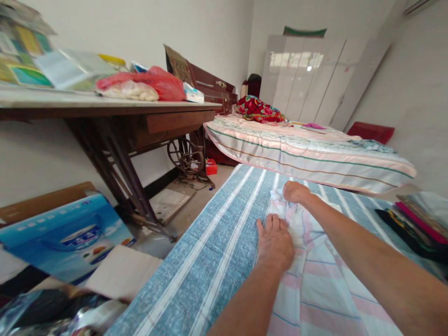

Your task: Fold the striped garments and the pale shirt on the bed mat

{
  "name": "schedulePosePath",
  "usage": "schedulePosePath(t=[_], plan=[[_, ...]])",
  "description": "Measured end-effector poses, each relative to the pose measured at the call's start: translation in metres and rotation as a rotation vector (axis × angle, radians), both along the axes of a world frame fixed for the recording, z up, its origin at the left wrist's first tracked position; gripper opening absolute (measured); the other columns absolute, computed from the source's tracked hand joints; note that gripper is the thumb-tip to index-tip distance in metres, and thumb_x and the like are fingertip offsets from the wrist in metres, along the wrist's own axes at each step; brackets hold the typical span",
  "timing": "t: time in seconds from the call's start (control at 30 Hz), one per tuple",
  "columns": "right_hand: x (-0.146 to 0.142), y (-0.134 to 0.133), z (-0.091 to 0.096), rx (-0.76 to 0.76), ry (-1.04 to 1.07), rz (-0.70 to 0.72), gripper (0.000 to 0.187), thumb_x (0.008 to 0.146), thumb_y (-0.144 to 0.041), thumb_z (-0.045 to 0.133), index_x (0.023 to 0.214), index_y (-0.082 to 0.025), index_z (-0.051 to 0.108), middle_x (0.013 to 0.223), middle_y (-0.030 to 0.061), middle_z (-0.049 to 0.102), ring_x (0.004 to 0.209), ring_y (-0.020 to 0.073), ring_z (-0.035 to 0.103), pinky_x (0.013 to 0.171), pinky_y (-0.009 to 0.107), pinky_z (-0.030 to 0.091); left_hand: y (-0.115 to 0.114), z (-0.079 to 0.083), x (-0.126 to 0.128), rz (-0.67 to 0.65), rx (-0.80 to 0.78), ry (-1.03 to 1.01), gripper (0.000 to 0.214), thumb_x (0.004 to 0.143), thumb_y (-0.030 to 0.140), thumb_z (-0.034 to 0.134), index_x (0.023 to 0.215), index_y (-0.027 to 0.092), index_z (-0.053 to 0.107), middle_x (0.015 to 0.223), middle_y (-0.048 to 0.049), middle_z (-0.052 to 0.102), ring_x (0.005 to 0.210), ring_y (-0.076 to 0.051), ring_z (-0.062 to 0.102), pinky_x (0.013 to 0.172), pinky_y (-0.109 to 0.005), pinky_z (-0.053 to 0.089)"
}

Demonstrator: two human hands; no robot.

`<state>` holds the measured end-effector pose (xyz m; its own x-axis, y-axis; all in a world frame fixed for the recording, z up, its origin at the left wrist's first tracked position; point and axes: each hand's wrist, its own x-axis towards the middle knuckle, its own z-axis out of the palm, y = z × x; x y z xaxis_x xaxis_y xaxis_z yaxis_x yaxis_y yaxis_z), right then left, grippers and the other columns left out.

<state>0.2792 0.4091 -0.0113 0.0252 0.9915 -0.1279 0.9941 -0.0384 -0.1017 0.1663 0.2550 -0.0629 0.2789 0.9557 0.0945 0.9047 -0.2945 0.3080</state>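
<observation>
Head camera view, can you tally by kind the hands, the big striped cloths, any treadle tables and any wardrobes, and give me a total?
Hands: 2 (left hand, right hand)
Big striped cloths: 3 (pale striped cloth, blue striped sheet, far bedspread)
Treadle tables: 1 (treadle table)
Wardrobes: 1 (wardrobe)
Total: 7

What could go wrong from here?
The pink-and-white striped cloth looks rumpled near the right hand, so creases could set if it's pressed like this. The left hand lies at the cloth's left edge; sliding it might drag the blue striped sheet into wrinkles. A wide rightward sweep could perhaps disturb the stacked folded fabrics.
</observation>
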Motion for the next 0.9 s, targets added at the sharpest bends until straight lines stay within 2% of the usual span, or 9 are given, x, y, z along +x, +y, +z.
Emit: schedulePosePath(t=[0.2, 0.4, 0.77, 0.9], plan=[[-0.019, 0.009, 0.007, -0.143, -0.050, 0.042, 0.031, 0.087, -0.036, 0.055, 0.112, -0.016, 0.055, 0.113, 0.0067, 0.057, 0.097, 0.0193, 0.057, 0.081, 0.040, 0.049, 0.001, -0.003, 0.000, 0.015, 0.019, -0.009, 0.046, 0.088, 0.030, 0.031, 0.131, 0.016, 0.044, 0.144, -0.0109, 0.035, 0.135, -0.025, 0.021, 0.108, -0.056, 0.012], [-0.013, 0.020, -0.002, -0.248, 0.034, 0.004, 0.031, 0.087, -0.037, 0.055, 0.109, -0.015, 0.056, 0.106, 0.0057, 0.059, 0.089, 0.0174, 0.059, 0.076, 0.036, 0.051, 0.002, -0.005, 0.000, 0.009, 0.039, -0.004, 0.045, 0.089, 0.031, 0.032, 0.130, 0.017, 0.045, 0.143, -0.0106, 0.037, 0.134, -0.025, 0.022, 0.108, -0.056, 0.014], [-0.021, 0.023, -0.012, -0.070, 0.358, -0.136, 0.031, 0.088, -0.036, 0.055, 0.112, -0.018, 0.055, 0.112, 0.0061, 0.057, 0.095, 0.0186, 0.058, 0.080, 0.038, 0.050, 0.009, -0.006, -0.005, 0.019, 0.104, 0.052, 0.044, 0.090, 0.026, 0.030, 0.131, 0.018, 0.045, 0.142, -0.0086, 0.040, 0.133, -0.025, 0.027, 0.108, -0.055, 0.018], [-0.014, 0.025, -0.010, -0.033, 0.470, -0.115, 0.031, 0.088, -0.036, 0.055, 0.113, -0.017, 0.055, 0.111, 0.0063, 0.057, 0.094, 0.0183, 0.058, 0.079, 0.038, 0.050, 0.010, -0.005, -0.005, 0.020, 0.101, 0.072, 0.044, 0.091, 0.026, 0.029, 0.131, 0.019, 0.045, 0.142, -0.0085, 0.040, 0.133, -0.025, 0.027, 0.108, -0.055, 0.018]])
